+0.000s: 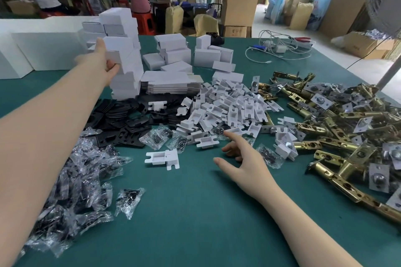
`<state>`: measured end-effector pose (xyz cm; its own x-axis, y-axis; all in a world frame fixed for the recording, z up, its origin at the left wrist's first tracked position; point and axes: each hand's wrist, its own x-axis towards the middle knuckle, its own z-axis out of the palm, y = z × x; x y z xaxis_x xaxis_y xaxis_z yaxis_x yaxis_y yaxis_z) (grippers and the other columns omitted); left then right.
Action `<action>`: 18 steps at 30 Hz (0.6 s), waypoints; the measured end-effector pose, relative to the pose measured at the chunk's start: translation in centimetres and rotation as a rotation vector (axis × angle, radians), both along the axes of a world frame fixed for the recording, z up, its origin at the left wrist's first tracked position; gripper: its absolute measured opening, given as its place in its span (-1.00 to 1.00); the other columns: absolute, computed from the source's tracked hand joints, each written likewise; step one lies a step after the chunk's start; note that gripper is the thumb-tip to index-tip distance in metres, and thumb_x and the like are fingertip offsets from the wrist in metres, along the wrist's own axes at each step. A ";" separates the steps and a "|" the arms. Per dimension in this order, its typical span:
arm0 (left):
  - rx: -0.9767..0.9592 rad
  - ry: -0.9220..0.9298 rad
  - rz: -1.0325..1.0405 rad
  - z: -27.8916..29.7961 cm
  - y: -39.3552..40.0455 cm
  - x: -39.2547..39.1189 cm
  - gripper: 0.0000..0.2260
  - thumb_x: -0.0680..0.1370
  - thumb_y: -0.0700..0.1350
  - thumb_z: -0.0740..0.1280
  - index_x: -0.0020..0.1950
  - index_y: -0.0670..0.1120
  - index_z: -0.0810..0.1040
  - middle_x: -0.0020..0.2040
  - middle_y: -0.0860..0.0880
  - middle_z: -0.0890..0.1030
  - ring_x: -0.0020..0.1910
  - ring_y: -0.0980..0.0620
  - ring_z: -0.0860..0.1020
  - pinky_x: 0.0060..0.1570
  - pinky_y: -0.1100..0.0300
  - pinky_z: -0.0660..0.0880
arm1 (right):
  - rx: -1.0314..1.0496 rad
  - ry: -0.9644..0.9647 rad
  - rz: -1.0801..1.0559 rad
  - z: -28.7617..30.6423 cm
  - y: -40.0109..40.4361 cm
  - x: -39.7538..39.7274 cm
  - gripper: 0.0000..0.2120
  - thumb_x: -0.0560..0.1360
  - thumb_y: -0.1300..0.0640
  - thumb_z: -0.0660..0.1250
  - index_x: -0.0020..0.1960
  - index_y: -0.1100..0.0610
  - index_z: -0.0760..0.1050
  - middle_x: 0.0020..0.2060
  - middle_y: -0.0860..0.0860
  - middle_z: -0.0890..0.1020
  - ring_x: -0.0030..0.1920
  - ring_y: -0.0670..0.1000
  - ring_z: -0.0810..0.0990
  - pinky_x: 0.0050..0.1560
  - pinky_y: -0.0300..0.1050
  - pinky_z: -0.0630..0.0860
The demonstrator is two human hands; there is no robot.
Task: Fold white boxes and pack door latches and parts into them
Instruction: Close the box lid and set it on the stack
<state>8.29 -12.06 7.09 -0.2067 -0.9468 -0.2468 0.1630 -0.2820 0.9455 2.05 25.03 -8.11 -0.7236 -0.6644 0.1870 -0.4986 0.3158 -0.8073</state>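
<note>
My left hand (104,60) reaches far out and grips a folded white box (121,54) at the tall stack of boxes (124,84); thumb on top, fingers curled under it. My right hand (240,158) hovers low over the green table (195,212), fingers relaxed and spread, holding nothing, its index finger near the pile of white cardboard inserts (230,106). One loose insert (162,158) lies left of that hand. Brass door latches (338,132) are heaped at the right. Flat unfolded boxes (171,83) lie behind the inserts.
Clear bags of screws (71,184) cover the left side, with black strike plates (121,117) behind them. More folded boxes (173,50) and white cables (280,50) lie at the back. Two people work at far benches among cardboard cartons (238,6).
</note>
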 end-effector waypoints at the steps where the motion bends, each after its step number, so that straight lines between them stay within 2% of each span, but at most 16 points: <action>1: -0.003 -0.012 -0.011 -0.1 -0.1 -0.1 -0.54 0.50 0.22 0.38 0.25 -0.03 0.42 0.08 0.00 0.58 -0.10 0.13 0.58 -0.47 0.21 0.55 | 0.002 0.000 0.000 0.0 0.0 0.0 -0.41 0.45 -0.06 0.47 0.42 -0.16 0.33 0.00 -0.23 0.56 0.05 -0.28 0.53 -0.03 -0.55 0.32; 3: -0.044 -0.066 0.010 -0.3 -0.1 -0.2 -0.63 0.54 0.25 0.31 0.12 -0.01 0.42 0.20 -0.02 0.56 -0.03 0.08 0.56 -0.18 0.12 0.62 | 0.008 0.003 -0.001 0.0 0.0 0.0 -0.41 0.45 -0.06 0.46 0.42 -0.16 0.33 0.00 -0.23 0.56 0.05 -0.28 0.52 -0.03 -0.55 0.32; 5: -0.204 -0.018 0.206 -0.5 0.0 -0.5 -0.70 0.59 0.17 0.24 0.12 -0.04 0.39 0.24 -0.03 0.53 0.04 0.06 0.54 0.11 0.10 0.56 | 0.011 0.013 -0.007 0.0 -0.1 0.1 -0.42 0.45 -0.07 0.46 0.41 -0.17 0.33 -0.01 -0.24 0.55 0.05 -0.29 0.52 -0.03 -0.56 0.32; 7: -0.519 0.064 0.413 -0.2 1.7 -0.9 -0.72 0.60 0.01 0.17 0.24 -0.12 0.40 0.13 0.04 0.52 0.00 0.17 0.53 0.07 0.32 0.50 | 0.022 0.038 -0.011 0.0 -0.2 0.0 -0.42 0.45 -0.07 0.45 0.41 -0.18 0.33 -0.01 -0.24 0.54 0.05 -0.32 0.49 -0.03 -0.56 0.31; 9: -0.979 -0.040 0.403 -0.1 4.6 -1.7 -0.71 0.57 -0.11 0.14 0.22 -0.20 0.44 0.05 0.04 0.49 -0.07 0.22 0.46 -0.04 0.55 0.33 | 0.035 0.059 -0.010 0.0 -0.3 0.0 -0.42 0.45 -0.08 0.45 0.41 -0.18 0.32 0.00 -0.25 0.54 0.06 -0.33 0.48 -0.03 -0.56 0.31; 10: -1.214 -0.125 0.327 -0.6 5.5 -2.4 -0.73 0.56 -0.14 0.15 0.19 -0.22 0.47 0.04 -0.01 0.50 -0.07 0.15 0.44 -0.04 0.53 0.28 | 0.038 0.064 -0.010 0.0 -0.4 -0.1 -0.42 0.46 -0.08 0.44 0.41 -0.19 0.32 -0.01 -0.26 0.53 0.06 -0.33 0.48 -0.02 -0.56 0.31; 12: -1.562 -0.339 0.130 -2.0 6.6 -3.9 -0.77 0.57 -0.15 0.17 0.16 -0.19 0.51 0.03 -0.14 0.55 -0.03 0.01 0.45 -0.05 0.30 0.30 | 0.041 0.066 -0.010 -0.2 -0.3 -0.1 -0.43 0.46 -0.08 0.44 0.41 -0.18 0.33 -0.01 -0.26 0.53 0.07 -0.32 0.48 -0.02 -0.56 0.31; 13: -1.638 -0.440 0.010 -2.9 6.7 -4.5 -0.78 0.58 -0.16 0.18 0.16 -0.16 0.52 0.04 -0.16 0.56 -0.01 -0.05 0.48 -0.08 0.21 0.30 | 0.041 0.066 -0.011 -0.2 -0.3 -0.1 -0.44 0.47 -0.08 0.43 0.41 -0.18 0.33 -0.01 -0.26 0.53 0.07 -0.31 0.48 -0.01 -0.56 0.31; 15: -1.628 -0.608 -0.191 -4.6 6.2 -5.7 -0.76 0.57 -0.20 0.18 0.19 -0.13 0.54 0.12 -0.17 0.54 0.06 -0.13 0.51 -0.07 0.11 0.36 | 0.039 0.070 -0.014 -0.3 -0.3 -0.2 -0.46 0.48 -0.07 0.42 0.41 -0.17 0.34 -0.01 -0.26 0.54 0.08 -0.30 0.48 0.00 -0.55 0.31; 17: -1.523 -0.822 -0.372 -6.2 5.2 -6.8 -0.69 0.59 -0.22 0.17 0.32 -0.12 0.48 0.30 -0.16 0.46 0.24 -0.16 0.46 0.09 -0.02 0.44 | 0.040 0.071 -0.018 -0.3 -0.3 -0.2 -0.47 0.48 -0.07 0.42 0.40 -0.16 0.36 -0.02 -0.26 0.54 0.08 -0.30 0.48 0.01 -0.55 0.31; 18: -1.454 -0.977 -0.478 -6.9 4.7 -7.2 -0.65 0.61 -0.20 0.16 0.41 -0.12 0.40 0.41 -0.15 0.38 0.36 -0.16 0.37 0.22 -0.07 0.40 | 0.038 0.071 -0.019 -0.3 -0.4 -0.2 -0.48 0.48 -0.06 0.41 0.40 -0.16 0.36 -0.02 -0.25 0.55 0.07 -0.30 0.48 0.01 -0.55 0.31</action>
